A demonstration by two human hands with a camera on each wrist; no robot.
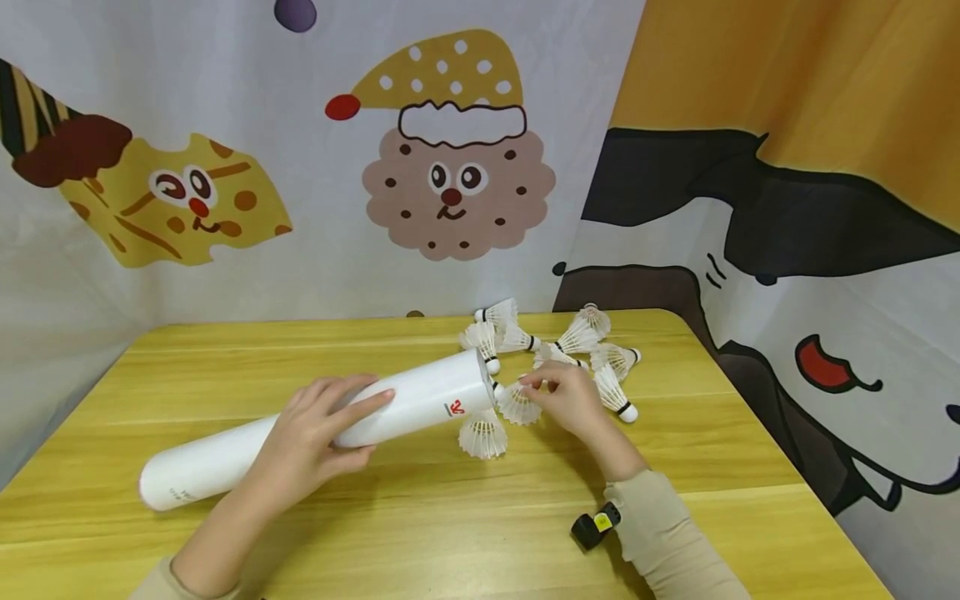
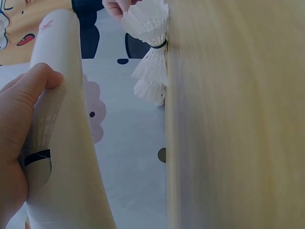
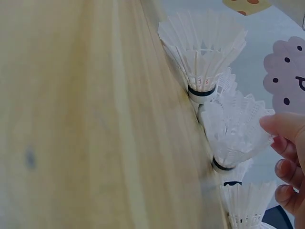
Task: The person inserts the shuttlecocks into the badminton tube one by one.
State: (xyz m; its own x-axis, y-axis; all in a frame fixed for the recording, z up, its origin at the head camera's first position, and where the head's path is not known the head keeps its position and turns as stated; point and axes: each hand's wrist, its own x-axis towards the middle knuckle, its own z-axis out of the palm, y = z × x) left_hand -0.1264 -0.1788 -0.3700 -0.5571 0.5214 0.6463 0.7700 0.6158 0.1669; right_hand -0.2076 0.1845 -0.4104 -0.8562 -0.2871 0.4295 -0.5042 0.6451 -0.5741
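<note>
Tube (image 1: 423, 400), one, white, red-marked: lies aslant over the left and centre of the worktop (image 1: 465, 517), mouth toward the shuttlecocks; probably light, stiff-walled, smooth enough to slide, liable to dent; best taken round the middle. Left-hand grip (image 1: 318, 437): curled part-way round the barrel there, opened to its width, thumb against the wall. Held shuttlecock (image 1: 520, 407), one, white, black-banded: just before the tube's mouth, cork turned toward it, contact between them unclear; likely very light, skirt springy and easily bent at the rim, cork firm; the cork would be the safer hold. Right-hand grip (image 1: 566, 397): nearly closed, thumb and fingertip pinching the skirt's edge, other fingers bent. Loose shuttlecocks (image 1: 615, 396), several, similar pattern: clustered mostly beyond and right of the mouth, some overlapping.
</note>
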